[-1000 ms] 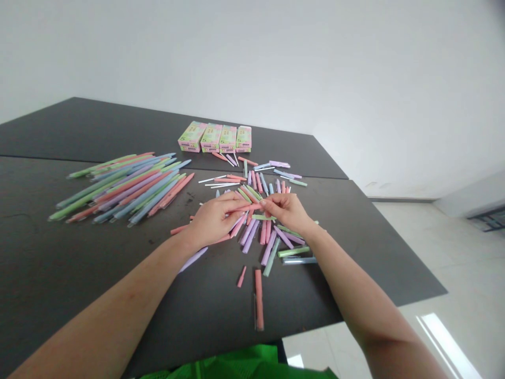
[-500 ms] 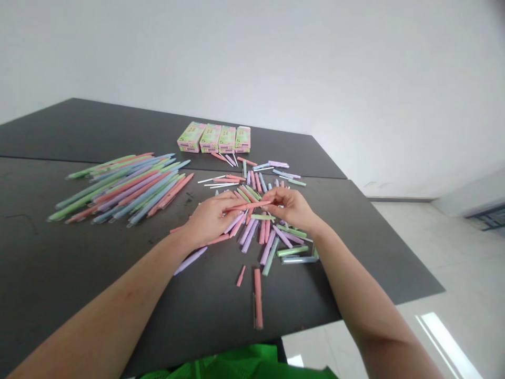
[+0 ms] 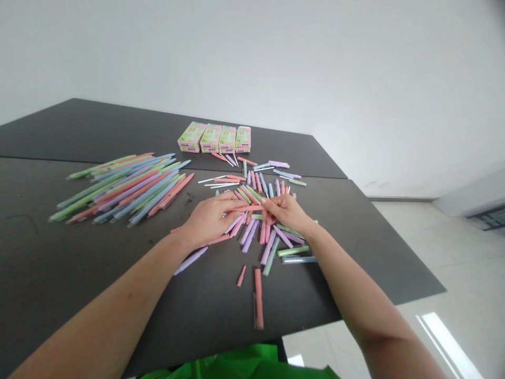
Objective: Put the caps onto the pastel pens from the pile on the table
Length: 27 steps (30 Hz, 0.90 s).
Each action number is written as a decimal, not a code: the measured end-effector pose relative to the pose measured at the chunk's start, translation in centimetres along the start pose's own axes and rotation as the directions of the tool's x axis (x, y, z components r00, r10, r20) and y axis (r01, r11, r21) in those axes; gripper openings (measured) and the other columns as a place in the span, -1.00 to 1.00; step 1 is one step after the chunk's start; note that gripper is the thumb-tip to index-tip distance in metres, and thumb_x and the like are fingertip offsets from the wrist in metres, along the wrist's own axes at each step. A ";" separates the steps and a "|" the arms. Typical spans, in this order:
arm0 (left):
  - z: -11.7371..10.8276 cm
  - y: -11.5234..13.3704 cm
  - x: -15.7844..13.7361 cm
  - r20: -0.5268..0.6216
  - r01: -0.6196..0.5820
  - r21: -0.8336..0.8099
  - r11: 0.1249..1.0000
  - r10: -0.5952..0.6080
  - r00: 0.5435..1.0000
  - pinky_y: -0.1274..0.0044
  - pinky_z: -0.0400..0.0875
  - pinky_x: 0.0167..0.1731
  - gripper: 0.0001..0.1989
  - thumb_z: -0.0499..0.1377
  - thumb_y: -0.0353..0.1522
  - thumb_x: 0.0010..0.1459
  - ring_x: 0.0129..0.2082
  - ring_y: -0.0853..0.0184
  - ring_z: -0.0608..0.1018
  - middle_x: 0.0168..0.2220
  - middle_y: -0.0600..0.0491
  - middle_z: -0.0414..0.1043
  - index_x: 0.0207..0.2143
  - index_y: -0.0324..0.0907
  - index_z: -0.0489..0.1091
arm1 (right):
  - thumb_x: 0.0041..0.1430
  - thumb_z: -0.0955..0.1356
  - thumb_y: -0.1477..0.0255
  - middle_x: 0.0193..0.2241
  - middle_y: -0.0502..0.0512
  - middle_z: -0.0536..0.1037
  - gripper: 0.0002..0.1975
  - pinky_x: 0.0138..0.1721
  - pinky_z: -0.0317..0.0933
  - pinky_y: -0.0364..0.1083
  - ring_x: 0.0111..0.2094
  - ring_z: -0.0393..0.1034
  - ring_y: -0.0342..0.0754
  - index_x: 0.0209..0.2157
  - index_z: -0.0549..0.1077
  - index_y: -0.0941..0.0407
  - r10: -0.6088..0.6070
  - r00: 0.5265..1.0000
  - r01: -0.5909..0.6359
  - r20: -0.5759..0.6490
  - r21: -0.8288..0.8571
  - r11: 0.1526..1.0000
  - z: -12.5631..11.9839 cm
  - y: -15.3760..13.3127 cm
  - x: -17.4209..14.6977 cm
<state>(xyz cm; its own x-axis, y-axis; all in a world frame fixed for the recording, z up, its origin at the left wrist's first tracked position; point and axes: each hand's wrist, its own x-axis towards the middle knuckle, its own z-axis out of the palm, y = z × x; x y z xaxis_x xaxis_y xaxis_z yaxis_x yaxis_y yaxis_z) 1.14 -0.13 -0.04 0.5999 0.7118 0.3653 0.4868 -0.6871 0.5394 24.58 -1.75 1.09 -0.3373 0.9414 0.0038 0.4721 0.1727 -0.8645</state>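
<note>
Between my two hands is a pink-red pen barrel (image 3: 248, 208), lying nearly level above a scatter of pen parts. My left hand (image 3: 211, 218) is closed round its left part. At its right end, the fingers of my right hand (image 3: 287, 212) pinch it and hide the tip. Below and around the hands lie loose purple barrels (image 3: 249, 238), pink, green and blue pieces and clear-clipped caps. Closer to me rest a small pink tip piece (image 3: 241, 276) and a red pen barrel with a clear clip (image 3: 258, 299).
To the left lies a pile of whole pens (image 3: 126, 189) in several colours. Several green-and-pink boxes (image 3: 211, 138) stand in a row at the back. White refills (image 3: 221, 185) lie beyond my left hand. The dark table (image 3: 386, 252) ends at the right above a tiled floor.
My right fingers have closed over the right end of the pink-red barrel, which showed more before. My left hand has stayed in place.
</note>
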 end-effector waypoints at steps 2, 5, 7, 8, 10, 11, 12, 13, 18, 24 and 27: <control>-0.1 -0.2 0.0 0.014 -0.002 0.006 1.000 0.002 1.000 0.53 0.38 -0.17 -0.70 0.05 -0.32 0.29 -0.13 0.34 0.52 -0.09 0.08 0.48 0.00 -0.01 0.47 | 0.21 0.29 0.09 -0.60 0.03 0.48 -0.57 -0.50 0.17 -0.17 -0.58 0.30 -0.17 -0.43 0.48 0.19 -0.066 0.998 0.066 -0.006 -0.009 0.998 -0.2 -0.1 -0.1; -0.1 -0.5 0.1 0.016 0.001 0.027 1.000 -0.001 1.000 0.54 0.37 -0.19 -0.71 0.06 -0.34 0.28 -0.16 0.35 0.52 -0.11 0.09 0.49 -0.02 -0.02 0.49 | 0.05 0.44 0.25 -0.43 0.02 0.51 -0.68 -0.41 0.21 -0.17 -0.44 0.35 -0.16 -0.22 0.45 0.16 -0.168 0.985 0.169 -0.042 0.008 0.986 -0.5 -0.1 -0.1; -0.1 -0.7 0.1 0.005 0.007 0.039 0.999 -0.008 1.000 0.54 0.37 -0.20 -0.71 0.08 -0.35 0.26 -0.18 0.35 0.52 -0.13 0.11 0.49 -0.02 -0.02 0.49 | 0.05 0.44 0.32 -0.39 0.03 0.50 -0.74 -0.38 0.20 -0.16 -0.41 0.33 -0.16 -0.24 0.46 0.16 -0.205 0.976 0.204 -0.079 -0.022 0.979 -0.4 -0.1 -0.1; -0.1 -0.7 0.1 -0.002 0.010 0.046 0.999 -0.010 1.000 0.54 0.37 -0.22 -0.71 0.08 -0.36 0.25 -0.19 0.36 0.52 -0.14 0.12 0.49 -0.02 0.00 0.49 | 0.07 0.42 0.33 -0.40 0.04 0.50 -0.79 -0.38 0.19 -0.16 -0.42 0.32 -0.16 -0.28 0.47 0.16 -0.207 0.973 0.204 -0.099 -0.040 0.978 -0.3 0.0 -0.1; -0.2 -0.7 0.0 -0.016 0.012 0.063 0.998 -0.011 1.000 0.55 0.36 -0.25 -0.70 0.09 -0.36 0.25 -0.20 0.37 0.52 -0.15 0.14 0.49 -0.01 0.06 0.48 | 0.12 0.39 0.30 -0.45 0.03 0.49 -0.80 -0.43 0.15 -0.17 -0.46 0.28 -0.17 -0.33 0.49 0.17 -0.180 0.975 0.175 -0.129 -0.052 0.983 0.0 0.0 -0.1; -0.2 -0.6 0.0 -0.022 0.011 0.071 0.997 -0.010 1.000 0.56 0.35 -0.26 -0.69 0.09 -0.36 0.26 -0.21 0.38 0.52 -0.16 0.16 0.49 -0.01 0.10 0.48 | 0.15 0.37 0.28 -0.49 0.02 0.48 -0.78 -0.46 0.13 -0.18 -0.50 0.26 -0.18 -0.36 0.49 0.18 -0.157 0.980 0.152 -0.126 -0.051 0.987 0.1 0.0 -0.1; -0.2 -0.6 -0.1 -0.028 0.010 0.078 0.997 -0.008 1.000 0.56 0.35 -0.26 -0.68 0.08 -0.36 0.26 -0.21 0.39 0.52 -0.16 0.17 0.48 -0.01 0.12 0.47 | 0.18 0.35 0.26 -0.53 0.01 0.46 -0.74 -0.49 0.10 -0.18 -0.53 0.24 -0.19 -0.39 0.48 0.18 -0.134 0.985 0.129 -0.111 -0.054 0.990 0.3 0.0 -0.1; -0.2 -0.5 -0.1 -0.031 0.009 0.081 0.997 -0.007 0.999 0.56 0.35 -0.25 -0.68 0.08 -0.36 0.27 -0.21 0.39 0.52 -0.15 0.17 0.48 -0.01 0.14 0.47 | 0.21 0.32 0.23 -0.57 0.00 0.44 -0.69 -0.52 0.07 -0.19 -0.56 0.22 -0.20 -0.45 0.46 0.18 -0.116 0.989 0.110 -0.092 -0.067 0.992 0.3 -0.1 -0.1; -0.2 -0.2 -0.1 -0.033 0.004 0.096 0.995 0.000 0.999 0.57 0.35 -0.23 -0.69 0.06 -0.35 0.29 -0.19 0.40 0.51 -0.12 0.15 0.47 0.00 0.12 0.47 | 0.30 0.21 0.17 -0.68 -0.02 0.37 -0.54 -0.55 0.05 -0.19 -0.64 0.19 -0.21 -0.58 0.36 0.16 -0.058 0.998 0.054 -0.034 -0.116 0.992 0.6 -0.3 0.0; -0.2 -0.6 0.0 -0.016 -0.002 0.075 0.997 0.003 1.000 0.56 0.36 -0.24 -0.70 0.06 -0.32 0.28 -0.22 0.39 0.52 -0.17 0.13 0.47 -0.01 0.12 0.48 | 0.26 0.26 0.15 -0.58 0.01 0.45 -0.60 -0.47 0.13 -0.17 -0.55 0.28 -0.18 -0.45 0.45 0.18 -0.088 0.996 0.086 -0.029 -0.054 0.995 0.5 -0.2 -0.1; -0.2 -0.8 0.0 -0.011 0.015 0.055 0.998 -0.014 1.000 0.54 0.36 -0.23 -0.71 0.07 -0.31 0.27 -0.24 0.37 0.52 -0.19 0.12 0.47 -0.03 0.06 0.50 | 0.12 0.40 0.25 -0.40 0.04 0.51 -0.72 -0.39 0.18 -0.17 -0.42 0.33 -0.15 -0.21 0.49 0.16 -0.182 0.980 0.178 -0.085 -0.044 0.983 0.3 -0.2 -0.2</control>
<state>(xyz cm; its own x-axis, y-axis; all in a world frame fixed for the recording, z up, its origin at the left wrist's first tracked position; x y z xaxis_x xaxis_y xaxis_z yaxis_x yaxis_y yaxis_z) 0.66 0.48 -0.36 0.5860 0.7231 0.3656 0.5301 -0.6834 0.5019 24.33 -2.04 1.12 -0.3467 0.9156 0.2037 0.4398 0.3505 -0.8269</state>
